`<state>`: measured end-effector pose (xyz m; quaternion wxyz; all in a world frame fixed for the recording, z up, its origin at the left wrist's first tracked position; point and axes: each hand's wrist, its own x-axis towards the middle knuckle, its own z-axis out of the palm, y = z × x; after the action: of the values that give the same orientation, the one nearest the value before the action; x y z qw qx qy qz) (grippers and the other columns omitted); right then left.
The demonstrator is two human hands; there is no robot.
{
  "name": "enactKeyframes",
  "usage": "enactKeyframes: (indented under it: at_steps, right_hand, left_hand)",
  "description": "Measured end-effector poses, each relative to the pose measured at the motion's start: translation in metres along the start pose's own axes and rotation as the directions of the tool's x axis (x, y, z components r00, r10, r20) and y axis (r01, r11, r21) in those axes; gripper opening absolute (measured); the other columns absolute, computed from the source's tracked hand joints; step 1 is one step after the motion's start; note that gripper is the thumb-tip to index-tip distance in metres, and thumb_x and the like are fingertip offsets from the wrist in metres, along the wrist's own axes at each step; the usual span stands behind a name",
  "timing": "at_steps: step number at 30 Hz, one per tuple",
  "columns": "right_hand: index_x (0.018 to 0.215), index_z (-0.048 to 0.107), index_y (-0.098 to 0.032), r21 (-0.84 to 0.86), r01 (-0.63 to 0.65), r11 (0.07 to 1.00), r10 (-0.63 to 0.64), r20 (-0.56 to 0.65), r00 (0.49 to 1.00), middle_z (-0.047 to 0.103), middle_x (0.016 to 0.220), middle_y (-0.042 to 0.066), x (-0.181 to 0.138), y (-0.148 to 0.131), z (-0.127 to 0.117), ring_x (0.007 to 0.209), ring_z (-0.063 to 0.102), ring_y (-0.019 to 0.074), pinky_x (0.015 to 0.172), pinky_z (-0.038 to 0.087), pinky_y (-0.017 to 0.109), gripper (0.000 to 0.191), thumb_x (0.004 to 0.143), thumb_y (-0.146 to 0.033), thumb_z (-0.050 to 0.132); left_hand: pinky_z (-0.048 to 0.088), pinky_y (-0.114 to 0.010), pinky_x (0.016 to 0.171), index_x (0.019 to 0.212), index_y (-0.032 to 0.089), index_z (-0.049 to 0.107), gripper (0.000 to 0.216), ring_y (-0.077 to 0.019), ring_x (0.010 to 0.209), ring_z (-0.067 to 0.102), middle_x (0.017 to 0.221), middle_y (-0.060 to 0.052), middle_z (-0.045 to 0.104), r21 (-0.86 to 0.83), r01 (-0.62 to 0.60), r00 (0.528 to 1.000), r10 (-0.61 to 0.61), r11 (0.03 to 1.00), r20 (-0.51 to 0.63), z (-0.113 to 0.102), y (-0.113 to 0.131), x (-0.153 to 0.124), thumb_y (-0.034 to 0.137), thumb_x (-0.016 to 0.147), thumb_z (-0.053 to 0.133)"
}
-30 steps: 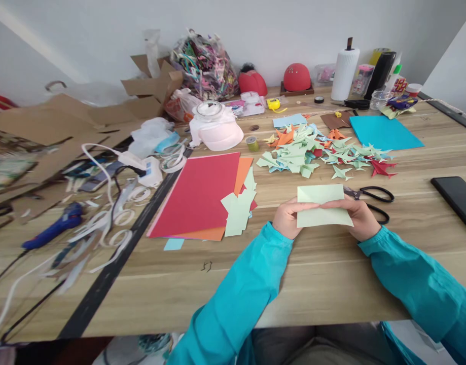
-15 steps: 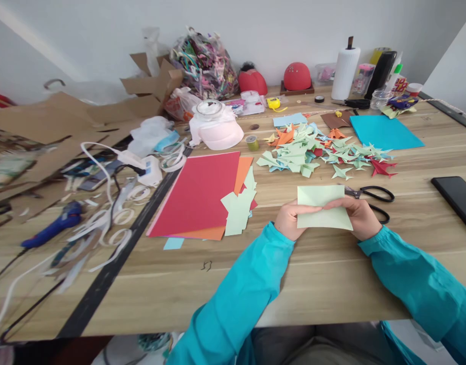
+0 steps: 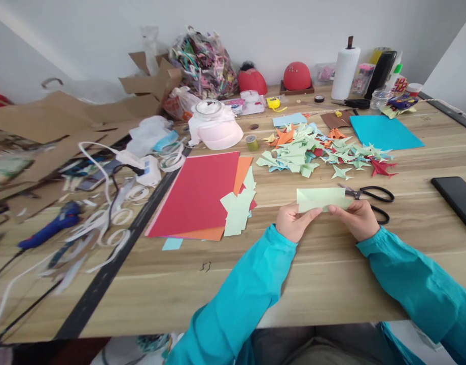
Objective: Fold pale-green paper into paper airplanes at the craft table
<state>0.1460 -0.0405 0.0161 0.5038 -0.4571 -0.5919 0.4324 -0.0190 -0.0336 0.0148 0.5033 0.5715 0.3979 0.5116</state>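
My left hand and my right hand both pinch a pale green paper sheet, now folded into a narrow strip, just above the wooden table. Each hand grips one lower end of the strip, fingers closed on it. Both arms wear teal sleeves. Black scissors lie right behind my right hand. A pile of folded paper shapes, mostly green with some orange and red, sits farther back.
A red and orange paper stack with loose green pieces lies to the left. A blue sheet and a black phone are at the right. Cardboard, tape rolls, a blue glue gun and cables crowd the left side.
The green paper has been folded over: the tall sheet of a second ago now shows as a narrow strip, and both hands have shifted slightly under it.
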Motion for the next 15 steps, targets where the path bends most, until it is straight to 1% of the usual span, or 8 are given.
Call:
enactKeyframes:
  at_steps: [4,7,12,15]
  right_hand:
    - [0.053,0.066,-0.019,0.032,-0.103,0.994,0.106,-0.124,0.987,0.067,0.059,0.000,-0.004,0.004,0.006,0.059,0.060,0.0155,0.060,0.050,0.027,0.023,0.063,-0.038,0.072]
    - [0.051,0.063,-0.017,0.028,-0.159,0.987,0.162,-0.157,0.974,0.062,0.051,-0.001,-0.005,0.008,0.008,0.051,0.054,0.0120,0.053,0.045,0.024,0.027,0.062,-0.040,0.073]
    - [0.052,0.061,-0.016,0.001,-0.162,0.987,0.159,-0.188,0.969,0.060,0.053,0.000,-0.004,0.011,0.006,0.055,0.051,0.0115,0.054,0.042,0.024,0.034,0.069,-0.044,0.066]
    - [0.057,0.061,-0.015,-0.014,-0.171,0.985,0.164,-0.209,0.964,0.059,0.055,0.000,-0.003,0.010,0.006,0.054,0.050,0.0110,0.053,0.040,0.023,0.032,0.068,-0.044,0.067]
  left_hand:
    - [0.053,-0.035,0.081,0.079,0.014,0.072,0.022,-0.0231,0.085,0.065,0.088,-0.008,0.071,-0.083,0.043,0.983,-0.057,0.996,-0.172,0.009,-0.004,-0.003,0.030,0.064,0.071]
    - [0.052,-0.034,0.080,0.075,0.013,0.072,0.021,-0.0224,0.084,0.065,0.085,-0.008,0.071,-0.118,0.063,0.968,-0.089,0.991,-0.236,0.011,-0.007,-0.002,0.030,0.063,0.072]
    - [0.055,-0.028,0.060,0.071,0.013,0.071,0.022,-0.0179,0.066,0.065,0.077,-0.006,0.071,-0.208,0.127,0.936,-0.187,0.970,-0.299,0.010,-0.008,0.001,0.031,0.058,0.075]
    - [0.054,-0.027,0.057,0.068,0.012,0.070,0.022,-0.0157,0.059,0.064,0.072,-0.004,0.071,-0.204,0.157,0.915,-0.220,0.966,-0.337,0.009,-0.006,0.001,0.029,0.056,0.076]
